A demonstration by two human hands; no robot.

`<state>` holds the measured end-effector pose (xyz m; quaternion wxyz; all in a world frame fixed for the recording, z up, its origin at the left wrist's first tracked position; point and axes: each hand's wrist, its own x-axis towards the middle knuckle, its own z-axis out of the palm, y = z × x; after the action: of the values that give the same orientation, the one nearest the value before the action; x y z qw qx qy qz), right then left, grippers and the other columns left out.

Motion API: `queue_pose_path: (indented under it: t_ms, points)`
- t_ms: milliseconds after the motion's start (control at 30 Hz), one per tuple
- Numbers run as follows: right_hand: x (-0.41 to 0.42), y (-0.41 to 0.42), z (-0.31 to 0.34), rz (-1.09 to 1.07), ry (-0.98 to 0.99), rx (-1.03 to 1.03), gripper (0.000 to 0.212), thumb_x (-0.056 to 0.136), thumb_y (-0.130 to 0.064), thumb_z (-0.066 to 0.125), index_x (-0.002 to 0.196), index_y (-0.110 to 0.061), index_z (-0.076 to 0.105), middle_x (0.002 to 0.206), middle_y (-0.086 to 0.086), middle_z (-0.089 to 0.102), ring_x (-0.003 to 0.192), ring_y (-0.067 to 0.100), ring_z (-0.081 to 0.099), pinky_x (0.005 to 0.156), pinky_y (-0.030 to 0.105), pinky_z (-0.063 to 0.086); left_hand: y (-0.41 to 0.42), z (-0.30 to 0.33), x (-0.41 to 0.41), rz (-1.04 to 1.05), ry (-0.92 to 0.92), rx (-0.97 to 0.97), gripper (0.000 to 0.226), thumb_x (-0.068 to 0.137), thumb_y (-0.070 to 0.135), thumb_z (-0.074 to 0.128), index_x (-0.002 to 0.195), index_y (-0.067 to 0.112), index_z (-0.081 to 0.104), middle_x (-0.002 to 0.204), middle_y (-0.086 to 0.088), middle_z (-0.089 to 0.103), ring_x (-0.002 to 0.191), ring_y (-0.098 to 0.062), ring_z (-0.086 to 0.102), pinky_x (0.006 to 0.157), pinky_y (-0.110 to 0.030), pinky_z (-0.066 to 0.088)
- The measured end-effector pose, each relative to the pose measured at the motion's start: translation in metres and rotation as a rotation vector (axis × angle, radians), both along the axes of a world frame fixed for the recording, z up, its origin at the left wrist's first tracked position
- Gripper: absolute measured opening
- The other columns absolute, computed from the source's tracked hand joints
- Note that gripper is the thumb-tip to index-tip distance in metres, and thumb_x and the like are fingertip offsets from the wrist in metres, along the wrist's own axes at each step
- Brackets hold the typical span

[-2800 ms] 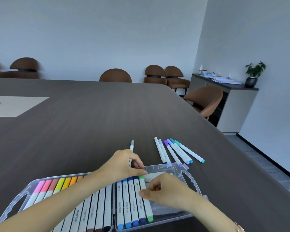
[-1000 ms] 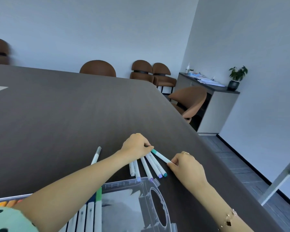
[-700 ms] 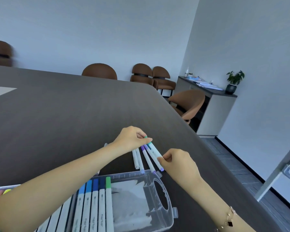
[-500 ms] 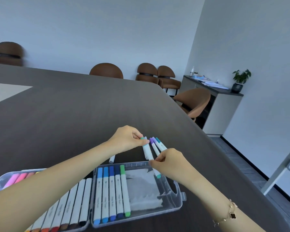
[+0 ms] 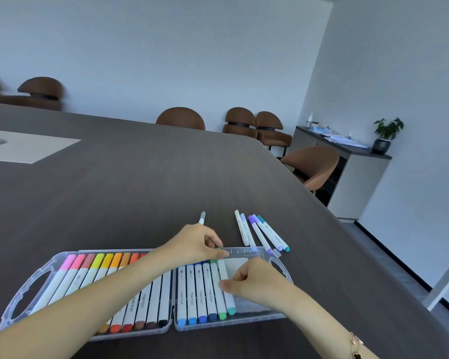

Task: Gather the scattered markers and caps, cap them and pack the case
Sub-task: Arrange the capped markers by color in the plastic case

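Observation:
An open clear plastic marker case [image 5: 26, 288] lies on the dark table, its left half full of pink-to-brown markers, its right half holding several blue and green ones. A teal-green marker [image 5: 227, 288] lies in the right half beside the green one. My left hand [image 5: 197, 244] pinches its far end at the case's back wall. My right hand [image 5: 254, 281] pinches its middle. Several capped markers [image 5: 262, 233] in white, purple and teal lie just behind the case. A grey marker [image 5: 201, 218] pokes out from behind my left hand.
The table [image 5: 114, 198] stretches far back with a pale inset panel [image 5: 24, 149] at the left. Brown chairs [image 5: 311, 164] stand along its far and right edges. A sideboard with a potted plant [image 5: 385, 134] stands by the right wall.
Both hands carried one teal-green marker from the loose group behind the case down into the right half, next to the green marker. The view tilted back toward the case.

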<state>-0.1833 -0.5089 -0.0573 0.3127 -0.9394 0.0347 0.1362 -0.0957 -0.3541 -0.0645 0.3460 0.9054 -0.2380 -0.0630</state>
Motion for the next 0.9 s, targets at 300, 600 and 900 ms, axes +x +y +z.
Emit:
queue_pose_path:
  t_ms: [300, 600, 900]
  points:
    - [-0.009, -0.004, 0.000, 0.129, -0.134, -0.081, 0.028, 0.084, -0.049, 0.063, 0.078, -0.024, 0.053, 0.079, -0.005, 0.055, 0.067, 0.007, 0.048, 0.064, 0.019, 0.040, -0.001, -0.008, -0.004, 0.014, -0.104, -0.035, 0.029, 0.075, 0.045, 0.074, 0.096, 0.026, 0.070, 0.083, 0.013, 0.062, 0.081, -0.005, 0.059, 0.066, -0.011, 0.041]
    - [-0.002, -0.014, -0.010, 0.210, -0.068, -0.049, 0.031, 0.084, -0.052, 0.061, 0.078, -0.024, 0.049, 0.071, -0.006, 0.049, 0.063, 0.006, 0.044, 0.063, 0.021, 0.039, -0.001, -0.011, 0.000, -0.015, -0.125, 0.026, 0.027, 0.075, 0.045, 0.074, 0.095, 0.030, 0.065, 0.083, 0.014, 0.058, 0.082, -0.005, 0.055, 0.069, -0.017, 0.043]
    - [0.067, -0.094, 0.012, -0.183, -0.415, -0.161, 0.023, 0.088, -0.037, 0.061, 0.078, -0.017, 0.060, 0.070, -0.007, 0.060, 0.065, 0.011, 0.056, 0.063, 0.025, 0.050, -0.033, 0.010, 0.050, -0.004, -0.157, 0.013, 0.015, 0.091, 0.028, 0.059, 0.103, 0.024, 0.067, 0.090, 0.014, 0.061, 0.081, 0.001, 0.056, 0.068, -0.010, 0.039]
